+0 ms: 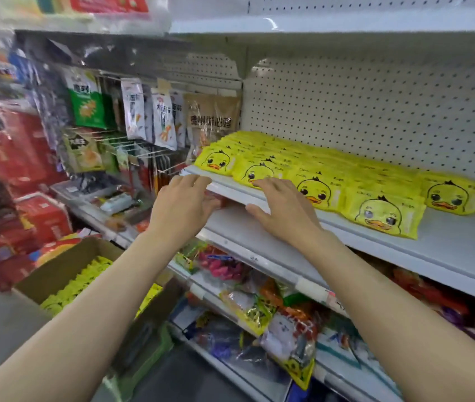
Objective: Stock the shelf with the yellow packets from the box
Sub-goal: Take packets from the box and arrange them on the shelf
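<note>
Both hands are up at the front lip of the white shelf (448,248), where yellow packets (381,213) already lie in overlapping rows that run back toward the pegboard, long sides pointing front to back. The rest of the stock sits in the cardboard box (65,268) down at the lower left, well below and behind the hands, with more yellow packets standing on edge inside it. The left hand (185,207) is the nearer one to that box, so a reach down for the next batch looks like its job.

As for the grip: the left hand's fingers hook over the shelf's front edge with the thumb underneath, and something reddish shows by the thumb, too blurred to name. The right hand (282,210) lies flat and spread, fingertips (262,182) touching the front of the second row of packets, pressing or squaring it up, I'd guess, rather than pinching anything. Neither hand carries a packet
</note>
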### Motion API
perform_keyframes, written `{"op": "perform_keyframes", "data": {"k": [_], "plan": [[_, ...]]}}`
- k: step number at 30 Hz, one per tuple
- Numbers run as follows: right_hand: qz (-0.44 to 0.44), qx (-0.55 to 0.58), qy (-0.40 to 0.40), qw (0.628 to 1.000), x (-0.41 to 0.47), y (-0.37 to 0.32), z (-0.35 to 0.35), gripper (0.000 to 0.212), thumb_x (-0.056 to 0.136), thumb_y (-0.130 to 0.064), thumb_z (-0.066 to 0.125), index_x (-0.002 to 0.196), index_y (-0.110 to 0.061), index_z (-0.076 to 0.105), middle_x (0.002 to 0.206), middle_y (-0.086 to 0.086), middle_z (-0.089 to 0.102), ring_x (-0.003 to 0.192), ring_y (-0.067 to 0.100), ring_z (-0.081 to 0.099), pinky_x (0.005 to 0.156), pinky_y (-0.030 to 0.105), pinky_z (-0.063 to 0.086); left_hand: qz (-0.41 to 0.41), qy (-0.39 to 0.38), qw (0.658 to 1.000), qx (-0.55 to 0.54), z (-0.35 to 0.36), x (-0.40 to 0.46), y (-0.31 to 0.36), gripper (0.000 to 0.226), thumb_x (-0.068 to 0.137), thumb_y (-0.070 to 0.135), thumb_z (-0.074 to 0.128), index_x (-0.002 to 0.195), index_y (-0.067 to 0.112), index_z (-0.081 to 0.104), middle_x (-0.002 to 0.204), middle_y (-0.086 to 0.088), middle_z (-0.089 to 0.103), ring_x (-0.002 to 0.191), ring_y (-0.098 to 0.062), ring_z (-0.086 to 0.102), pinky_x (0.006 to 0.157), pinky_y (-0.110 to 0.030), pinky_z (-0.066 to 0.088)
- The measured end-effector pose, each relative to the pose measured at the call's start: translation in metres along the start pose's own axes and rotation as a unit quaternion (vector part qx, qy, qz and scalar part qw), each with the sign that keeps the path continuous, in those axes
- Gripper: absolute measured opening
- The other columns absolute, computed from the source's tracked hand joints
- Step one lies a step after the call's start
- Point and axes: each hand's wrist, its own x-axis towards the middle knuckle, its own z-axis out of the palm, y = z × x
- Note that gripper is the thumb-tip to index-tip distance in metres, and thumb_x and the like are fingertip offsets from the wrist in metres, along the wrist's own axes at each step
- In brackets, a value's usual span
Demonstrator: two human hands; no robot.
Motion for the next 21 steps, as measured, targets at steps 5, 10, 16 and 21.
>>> {"op": "perform_keyframes", "data": {"k": [5, 10, 16, 21], "plan": [[0.002, 0.025, -0.027, 0.999, 0.053, -0.085, 0.047, 0.051, 0.097, -0.05, 0.049, 0.141, -0.025, 0.042, 0.147, -0.002, 0.042, 0.136, 0.021, 0.033, 0.106, 0.037, 0.036, 0.0, -0.009, 1.0, 0.025, 0.002, 0.003, -0.105, 0.049, 0.09, 0.048, 0.058, 0.128, 0.018, 0.054, 0.124, -0.004, 0.059, 0.114, -0.03, 0.052, 0.086, -0.043, 0.049], [0.014, 0.043, -0.049, 0.998, 0.101, -0.155, 0.097, 0.054, 0.096, -0.052, 0.05, 0.142, -0.027, 0.041, 0.146, -0.003, 0.044, 0.135, 0.02, 0.034, 0.106, 0.035, 0.034, -0.001, -0.042, 0.999, 0.033, 0.013, 0.004, -0.199, 0.049, 0.091, 0.047, 0.057, 0.13, 0.017, 0.053, 0.126, -0.005, 0.058, 0.116, -0.03, 0.052, 0.088, -0.042, 0.048], [0.007, 0.068, -0.101, 0.993, 0.143, -0.206, 0.153, 0.055, 0.098, -0.042, 0.051, 0.147, -0.019, 0.038, 0.152, 0.002, 0.037, 0.142, 0.019, 0.027, 0.106, 0.023, 0.016, -0.023, -0.079, 0.996, 0.026, 0.046, 0.006, -0.282, 0.05, 0.091, 0.047, 0.057, 0.131, 0.019, 0.053, 0.128, -0.003, 0.057, 0.12, -0.029, 0.049, 0.094, -0.044, 0.047], [-0.009, 0.056, -0.132, 0.99, 0.177, -0.221, 0.218, 0.054, 0.095, -0.048, 0.051, 0.142, -0.022, 0.043, 0.145, 0.001, 0.046, 0.135, 0.023, 0.037, 0.108, 0.036, 0.035, -0.053, -0.111, 0.992, 0.008, 0.09, 0.007, -0.331, 0.05, 0.092, 0.049, 0.053, 0.128, 0.015, 0.055, 0.128, -0.006, 0.058, 0.12, -0.032, 0.05, 0.094, -0.047, 0.046]]}}
